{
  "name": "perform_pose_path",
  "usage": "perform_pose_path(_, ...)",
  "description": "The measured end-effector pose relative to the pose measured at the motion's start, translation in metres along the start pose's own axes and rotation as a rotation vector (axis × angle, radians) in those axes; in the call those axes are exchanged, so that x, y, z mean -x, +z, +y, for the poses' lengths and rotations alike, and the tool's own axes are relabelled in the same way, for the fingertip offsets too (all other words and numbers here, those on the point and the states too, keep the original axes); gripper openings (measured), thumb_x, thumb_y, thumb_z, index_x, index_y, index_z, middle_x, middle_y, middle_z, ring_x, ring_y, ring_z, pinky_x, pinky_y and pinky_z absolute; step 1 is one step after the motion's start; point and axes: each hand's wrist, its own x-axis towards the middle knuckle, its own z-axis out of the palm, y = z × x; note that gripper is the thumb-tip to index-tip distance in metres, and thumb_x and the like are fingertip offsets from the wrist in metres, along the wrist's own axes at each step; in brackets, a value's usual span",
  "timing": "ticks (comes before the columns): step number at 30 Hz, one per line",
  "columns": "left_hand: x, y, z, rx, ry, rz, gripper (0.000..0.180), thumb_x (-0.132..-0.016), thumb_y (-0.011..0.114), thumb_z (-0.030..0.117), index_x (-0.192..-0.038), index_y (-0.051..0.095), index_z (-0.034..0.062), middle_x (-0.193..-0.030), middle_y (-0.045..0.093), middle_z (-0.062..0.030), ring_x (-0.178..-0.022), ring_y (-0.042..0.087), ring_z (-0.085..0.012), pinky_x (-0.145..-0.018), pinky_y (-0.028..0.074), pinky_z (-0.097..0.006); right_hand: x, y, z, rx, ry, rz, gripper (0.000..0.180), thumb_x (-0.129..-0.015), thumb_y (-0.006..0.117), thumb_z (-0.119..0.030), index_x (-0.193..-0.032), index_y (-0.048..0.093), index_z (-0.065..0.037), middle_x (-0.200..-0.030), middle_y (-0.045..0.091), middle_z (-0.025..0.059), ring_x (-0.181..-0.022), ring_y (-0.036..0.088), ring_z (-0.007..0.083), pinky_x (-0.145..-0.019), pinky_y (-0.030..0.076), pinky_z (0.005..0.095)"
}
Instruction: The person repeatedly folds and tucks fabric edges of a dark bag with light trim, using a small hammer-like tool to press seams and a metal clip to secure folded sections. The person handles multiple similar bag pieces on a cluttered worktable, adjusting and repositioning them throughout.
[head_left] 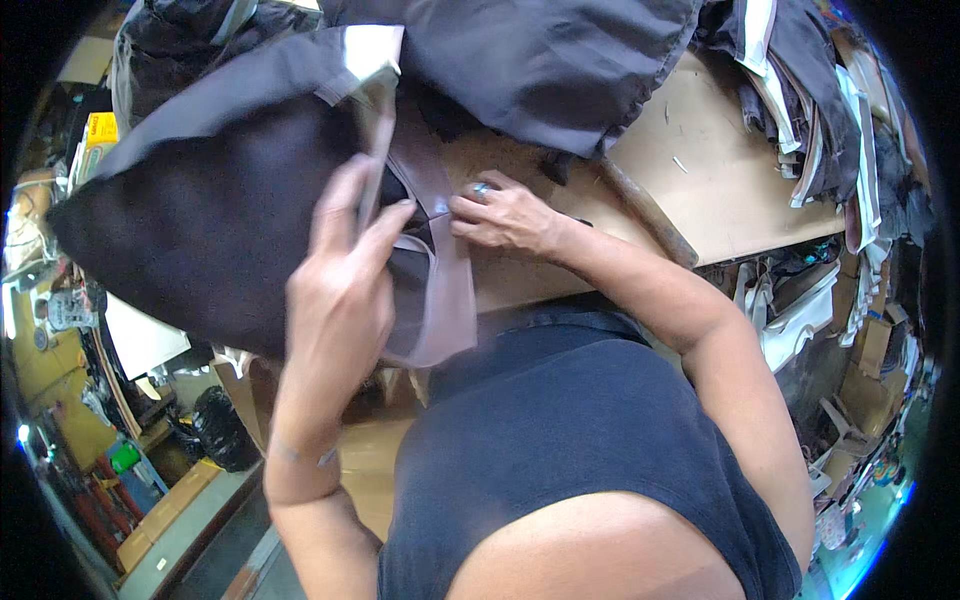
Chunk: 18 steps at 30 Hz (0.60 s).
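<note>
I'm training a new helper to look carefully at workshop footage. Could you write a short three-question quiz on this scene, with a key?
1. Which hand wears a ring?
2. True or false: the brown rod lies to the right of the right hand.
3. What colour is the large cloth to the left of the left hand? A) bright yellow B) very dark C) pure white

Key: 1. The right; 2. True; 3. B

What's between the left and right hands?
The pinkish-brown band edging the dark fabric piece lies between the left hand and the right hand; it shows in the head view.
</note>
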Motion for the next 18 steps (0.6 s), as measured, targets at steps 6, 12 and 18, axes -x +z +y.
perform_pose_path(6,0.023,0.106,-0.045,0.213,-0.321,-0.023,0.020,-0.077,0.062,0.011,-0.096,0.063,0.0062,-0.120,0.050,-0.0158,-0.095,0.058,-0.0321,-0.080,0.047,-0.038,0.054,-0.089,-0.001,0.114,0.435,-0.042,0.016,-0.072,0.059,-0.018,-0.086,0.056,-0.010,-0.097,0.054,0.0059,-0.094,0.054,0.0226,-0.084,0.041,0.0380)
perform_pose_path(12,0.012,0.135,-0.036,0.198,-0.261,0.133,0.025,-0.068,0.073,0.018,-0.087,0.061,0.0055,-0.116,0.050,-0.0143,-0.088,0.059,-0.0295,-0.076,0.047,-0.037,0.098,-0.118,0.022,-0.077,1.071,-0.391,0.034,-0.074,0.065,-0.019,-0.099,0.049,-0.003,-0.093,0.055,0.0167,-0.084,0.055,0.0331,-0.074,0.045,0.0398)
perform_pose_path(18,0.004,0.130,-0.053,0.325,-0.288,-0.004,0.035,-0.060,0.075,0.007,-0.090,0.058,0.0026,-0.107,0.049,-0.0146,-0.098,0.053,-0.0295,-0.083,0.045,-0.036,0.074,-0.143,0.013,-0.546,1.108,-0.294,0.039,-0.074,0.064,-0.012,-0.106,0.046,-0.001,-0.089,0.055,0.0205,-0.078,0.056,0.0382,-0.070,0.047,0.0407)
